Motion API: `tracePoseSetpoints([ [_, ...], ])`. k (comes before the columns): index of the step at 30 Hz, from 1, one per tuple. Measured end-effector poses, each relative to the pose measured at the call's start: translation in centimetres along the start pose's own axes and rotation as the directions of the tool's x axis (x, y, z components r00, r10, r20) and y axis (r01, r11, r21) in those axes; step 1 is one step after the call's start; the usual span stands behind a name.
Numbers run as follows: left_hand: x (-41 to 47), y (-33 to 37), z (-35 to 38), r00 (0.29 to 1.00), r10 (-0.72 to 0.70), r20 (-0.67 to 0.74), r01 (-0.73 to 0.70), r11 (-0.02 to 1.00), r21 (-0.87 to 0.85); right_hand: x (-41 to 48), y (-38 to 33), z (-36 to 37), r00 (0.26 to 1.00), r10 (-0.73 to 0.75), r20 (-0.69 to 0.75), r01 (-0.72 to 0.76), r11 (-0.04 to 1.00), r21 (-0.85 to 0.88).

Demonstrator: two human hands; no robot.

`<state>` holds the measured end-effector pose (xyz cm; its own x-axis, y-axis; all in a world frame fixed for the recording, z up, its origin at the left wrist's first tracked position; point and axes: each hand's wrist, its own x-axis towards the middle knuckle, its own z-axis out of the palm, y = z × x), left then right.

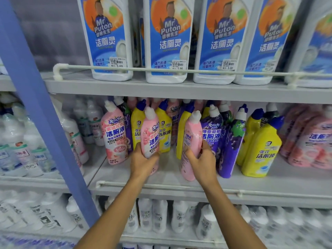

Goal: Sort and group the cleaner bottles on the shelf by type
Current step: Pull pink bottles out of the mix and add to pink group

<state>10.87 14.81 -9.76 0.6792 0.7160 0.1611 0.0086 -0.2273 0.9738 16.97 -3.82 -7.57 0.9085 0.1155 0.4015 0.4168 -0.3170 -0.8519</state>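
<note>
Upper shelf (161,90): your white bottles (109,38) read "Mr Puton", 洁厕灵, 强力去渍 挂壁持久. Their price stickers (116,62) read 5.00.

Middle shelf (269,184), toward its left edge: standing pink bottle (115,137) reads 兔の力, 洁厕液, 99.9%.

Front pink bottle (150,137), in your left hand (143,162): 兔の力, 洁厕.

Side-on pink bottle (191,141), in your right hand (201,159): print too small to read.

Purple bottle (212,133): 兔の力, 爆香葡萄, 洁厕液.

Yellow bottle (260,153), toward the right edge: 强效 洁厕液.
</note>
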Motion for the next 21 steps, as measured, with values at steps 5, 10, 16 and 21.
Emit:
tracePoseSetpoints([
  [5,-1.9,0.8,1.4,0.999,-0.033,0.005,0.033,0.988,-0.148,-0.7,0.5,1.5,0.995,0.095,-0.010,-0.094,0.993,0.070],
  [10,-4.0,2.0,2.0,0.996,0.030,0.084,-0.007,0.965,-0.262,-1.0,-0.7,-1.2,0.997,0.064,-0.054,-0.056,0.990,0.128],
  [16,-8.4,6.6,5.8,0.946,0.192,0.260,-0.088,0.927,-0.366,-2.5,-0.5,-8.4,0.995,-0.001,-0.096,0.023,0.976,0.219],
  [21,-13.4,8.9,13.5,0.862,0.241,0.445,-0.052,0.916,-0.397,-2.4,2.1,-16.7,0.980,0.030,-0.197,0.012,0.978,0.208],
])
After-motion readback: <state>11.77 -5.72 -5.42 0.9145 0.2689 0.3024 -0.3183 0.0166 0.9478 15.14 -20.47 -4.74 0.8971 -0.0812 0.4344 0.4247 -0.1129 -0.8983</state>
